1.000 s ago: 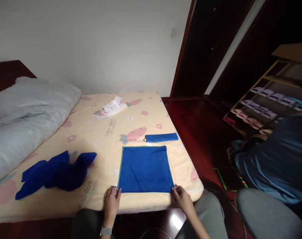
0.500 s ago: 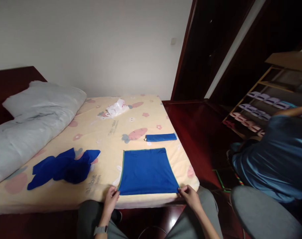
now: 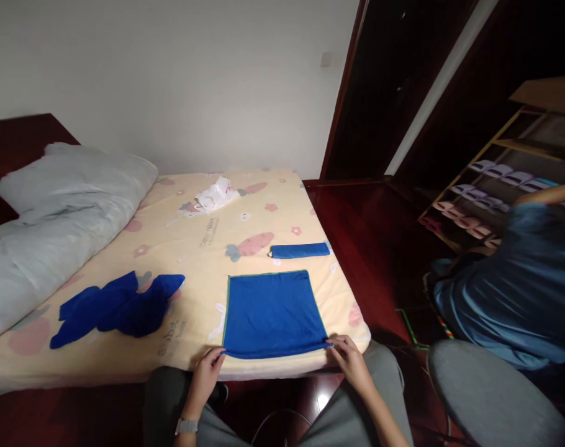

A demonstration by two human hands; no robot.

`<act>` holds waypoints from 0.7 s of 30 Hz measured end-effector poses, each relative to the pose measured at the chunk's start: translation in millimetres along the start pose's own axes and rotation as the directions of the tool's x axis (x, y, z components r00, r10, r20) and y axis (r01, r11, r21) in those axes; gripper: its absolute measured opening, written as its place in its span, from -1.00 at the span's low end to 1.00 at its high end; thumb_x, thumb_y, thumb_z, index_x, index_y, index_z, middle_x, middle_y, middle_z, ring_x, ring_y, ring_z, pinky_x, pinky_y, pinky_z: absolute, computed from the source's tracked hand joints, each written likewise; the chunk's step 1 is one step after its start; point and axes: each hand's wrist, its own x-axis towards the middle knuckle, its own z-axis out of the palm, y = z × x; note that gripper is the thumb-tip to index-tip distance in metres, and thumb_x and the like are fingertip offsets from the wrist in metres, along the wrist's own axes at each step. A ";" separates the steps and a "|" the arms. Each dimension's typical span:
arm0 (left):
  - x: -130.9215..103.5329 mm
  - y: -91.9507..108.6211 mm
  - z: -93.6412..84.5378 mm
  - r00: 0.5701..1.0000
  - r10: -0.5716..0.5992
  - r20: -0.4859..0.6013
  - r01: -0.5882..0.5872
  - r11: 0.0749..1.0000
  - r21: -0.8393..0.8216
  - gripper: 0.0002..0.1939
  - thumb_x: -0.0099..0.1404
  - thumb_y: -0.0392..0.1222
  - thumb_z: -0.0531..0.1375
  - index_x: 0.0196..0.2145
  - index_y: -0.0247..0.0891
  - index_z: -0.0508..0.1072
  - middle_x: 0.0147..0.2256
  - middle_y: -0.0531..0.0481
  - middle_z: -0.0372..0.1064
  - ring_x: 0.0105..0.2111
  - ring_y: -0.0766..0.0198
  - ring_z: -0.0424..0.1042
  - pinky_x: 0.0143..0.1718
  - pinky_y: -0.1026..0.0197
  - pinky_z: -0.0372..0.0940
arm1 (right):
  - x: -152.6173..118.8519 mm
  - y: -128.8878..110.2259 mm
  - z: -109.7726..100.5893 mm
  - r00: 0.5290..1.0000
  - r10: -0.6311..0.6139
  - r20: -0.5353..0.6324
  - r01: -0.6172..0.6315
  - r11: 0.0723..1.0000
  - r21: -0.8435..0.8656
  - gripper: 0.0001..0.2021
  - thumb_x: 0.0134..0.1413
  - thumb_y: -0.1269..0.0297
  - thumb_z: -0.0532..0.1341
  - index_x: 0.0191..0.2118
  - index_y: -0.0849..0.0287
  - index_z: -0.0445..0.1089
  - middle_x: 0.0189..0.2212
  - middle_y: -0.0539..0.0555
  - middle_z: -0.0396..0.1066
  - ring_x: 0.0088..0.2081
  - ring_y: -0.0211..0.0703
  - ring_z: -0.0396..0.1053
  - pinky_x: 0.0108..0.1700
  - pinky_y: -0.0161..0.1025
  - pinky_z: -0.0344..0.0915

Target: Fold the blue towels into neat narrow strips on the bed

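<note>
A square blue cloth (image 3: 272, 312) with a green hem lies spread flat near the front edge of the bed (image 3: 203, 248). My left hand (image 3: 207, 370) pinches its near left corner, and my right hand (image 3: 348, 360) pinches its near right corner. The cloth's near edge sags slightly between the two hands. Just beyond it lies a small folded blue cloth (image 3: 300, 250). A crumpled heap of blue cloths (image 3: 117, 307) rests to the left on the sheet.
A grey quilt (image 3: 54, 211) is piled along the bed's left side. A white plastic bag (image 3: 212, 195) lies at the far end. Another person in a blue shirt (image 3: 510, 292) sits at the right, before a shoe rack (image 3: 501, 198). Dark wooden floor runs beside the bed.
The cloth's near edge has been drawn toward the bed's front edge. Both hands stay on its corners and have shifted slightly nearer to me. The view has also tilted a little.
</note>
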 end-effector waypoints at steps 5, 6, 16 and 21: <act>15.7 4.5 1.1 0.989 0.043 -0.139 -0.049 0.998 -0.041 -0.61 0.29 0.18 0.14 -0.22 -0.17 0.56 -0.08 -0.18 0.51 0.00 0.02 0.48 0.08 -0.02 0.39 | 16.6 3.4 3.3 0.997 0.036 -0.073 -0.030 0.995 0.095 -0.59 0.24 -0.10 0.12 -0.13 0.12 0.49 0.05 0.24 0.44 0.11 0.11 0.39 0.20 0.03 0.28; 19.9 4.2 2.9 0.990 0.025 -0.141 -0.034 0.997 -0.064 -0.58 0.30 0.20 0.12 -0.19 -0.17 0.54 -0.06 -0.18 0.51 0.03 0.01 0.47 0.13 -0.05 0.35 | 21.1 3.1 4.2 0.996 0.061 -0.063 -0.055 0.995 0.088 -0.59 0.26 -0.11 0.09 -0.11 0.12 0.46 0.01 0.23 0.47 0.08 0.10 0.41 0.17 0.02 0.30; 51.3 -3.9 23.3 0.986 -0.034 -0.166 0.041 0.998 0.040 -0.54 0.35 0.20 -0.01 -0.13 -0.18 0.46 -0.16 -0.20 0.56 -0.14 0.03 0.55 -0.04 -0.02 0.42 | 58.6 1.6 10.7 0.993 0.116 0.034 -0.097 0.933 -0.346 -0.56 0.38 0.03 -0.19 0.01 0.17 0.29 -0.21 0.23 0.54 -0.13 0.08 0.53 -0.11 -0.12 0.36; 57.2 -0.7 24.4 0.977 0.075 -0.197 -0.029 0.974 0.226 -0.63 0.41 0.04 -0.03 -0.13 -0.17 0.48 -0.21 -0.17 0.58 -0.21 0.05 0.56 -0.11 0.04 0.40 | 63.4 -1.6 11.4 0.996 0.076 0.047 -0.038 0.840 -0.541 -0.58 0.41 0.14 -0.17 0.01 0.24 0.34 -0.25 0.26 0.54 -0.21 0.07 0.52 -0.17 -0.14 0.32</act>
